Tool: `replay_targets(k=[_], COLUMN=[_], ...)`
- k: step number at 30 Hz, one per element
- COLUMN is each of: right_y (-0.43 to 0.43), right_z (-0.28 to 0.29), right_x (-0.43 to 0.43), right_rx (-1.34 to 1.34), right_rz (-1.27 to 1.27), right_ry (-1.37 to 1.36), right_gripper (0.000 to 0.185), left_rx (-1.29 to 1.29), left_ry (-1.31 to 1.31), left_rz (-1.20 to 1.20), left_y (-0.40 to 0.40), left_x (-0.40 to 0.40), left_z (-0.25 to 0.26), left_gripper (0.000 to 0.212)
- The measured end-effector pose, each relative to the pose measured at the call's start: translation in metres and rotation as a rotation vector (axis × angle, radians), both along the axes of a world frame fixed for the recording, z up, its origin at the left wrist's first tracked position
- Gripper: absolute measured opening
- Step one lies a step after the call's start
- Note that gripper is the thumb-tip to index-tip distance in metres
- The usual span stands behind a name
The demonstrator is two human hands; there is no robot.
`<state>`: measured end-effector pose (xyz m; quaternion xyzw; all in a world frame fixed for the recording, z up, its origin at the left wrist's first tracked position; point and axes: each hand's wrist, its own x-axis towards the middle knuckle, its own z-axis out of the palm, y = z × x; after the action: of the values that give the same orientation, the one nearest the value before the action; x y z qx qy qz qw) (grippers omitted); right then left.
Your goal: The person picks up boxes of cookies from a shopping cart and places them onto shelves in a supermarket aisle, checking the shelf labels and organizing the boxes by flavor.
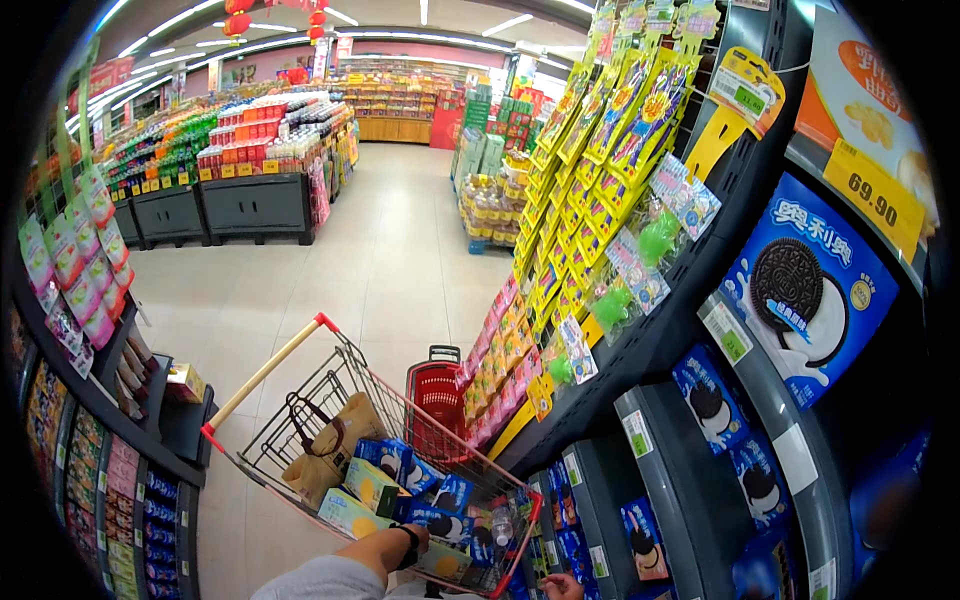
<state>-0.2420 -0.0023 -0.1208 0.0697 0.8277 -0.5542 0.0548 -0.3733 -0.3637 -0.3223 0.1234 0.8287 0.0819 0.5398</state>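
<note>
My left hand (pixel 416 534), with a dark band at the wrist, reaches over the near part of a metal shopping cart (pixel 262 367), among blue cookie packs (pixel 437 523). Its fingers are partly hidden, so I cannot tell whether it holds something. Pale green boxes (pixel 352 512) and a tan tote bag (pixel 360 420) with dark handles lie in the cart, and a clear bottle (pixel 502 527) is at its right end. At the bottom edge, my right hand (pixel 561 587) is partly in view beside the cart's right corner and the cookie shelf; its grip cannot be made out.
A red shopping basket (pixel 435 397) stands just beyond the cart. Shelves of cookies (pixel 667 450) and hanging yellow packets (pixel 600 165) line the right. Snack shelves (pixel 112 420) run along the left. Farther off are drink displays (pixel 255 202) and stacked goods (pixel 491 202).
</note>
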Motion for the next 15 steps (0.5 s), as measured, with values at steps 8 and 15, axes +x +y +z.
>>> replay_targets(k=[8, 15], right_y=[0.005, 0.012], right_z=[0.031, 0.017], right_x=[-0.027, -0.046], right_rx=[-0.114, -0.166], right_rz=[0.04, 0.079], right_ry=[-0.047, -0.025], right_gripper=[0.016, 0.015], left_rx=[0.012, 0.268], left_ry=[-0.275, 0.093], left_rz=[0.169, 0.305], left_y=[-0.004, -0.019], left_x=[-0.021, 0.026], left_z=[0.026, -0.001], left_gripper=[0.06, 0.066])
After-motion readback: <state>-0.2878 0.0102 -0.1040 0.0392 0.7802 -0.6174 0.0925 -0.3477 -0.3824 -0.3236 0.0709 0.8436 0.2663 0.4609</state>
